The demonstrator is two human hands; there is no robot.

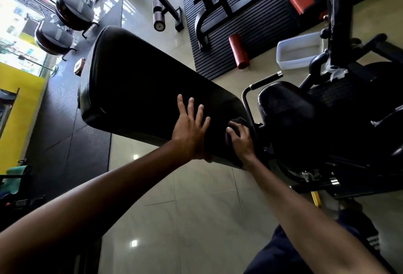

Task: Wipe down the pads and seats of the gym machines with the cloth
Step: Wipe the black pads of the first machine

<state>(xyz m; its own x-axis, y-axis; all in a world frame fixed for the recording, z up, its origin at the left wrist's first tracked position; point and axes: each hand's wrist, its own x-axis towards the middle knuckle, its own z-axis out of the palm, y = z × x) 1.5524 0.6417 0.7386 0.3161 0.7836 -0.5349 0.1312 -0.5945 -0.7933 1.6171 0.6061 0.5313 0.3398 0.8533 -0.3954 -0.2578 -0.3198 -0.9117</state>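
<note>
Pressing the left hand (189, 129) flat on the black pad (139, 86), fingers spread. Clutching the dark cloth (239, 121) in curled fingers of the right hand (241, 143) at the pad's 4 o'clock end, beside the seat (285, 108).

The long black back pad (141, 82) is glossy, with stitched, rounded edges. It runs tilted from the upper left down to the narrower end at the lower right. Just past that end, apart from it, sits the smaller black seat (285, 110), whose surface is grainy and worn. The dark cloth (238, 121) is bunched against the back pad's narrow end, mostly hidden under the curled fingers of the right hand (239, 140).
</note>
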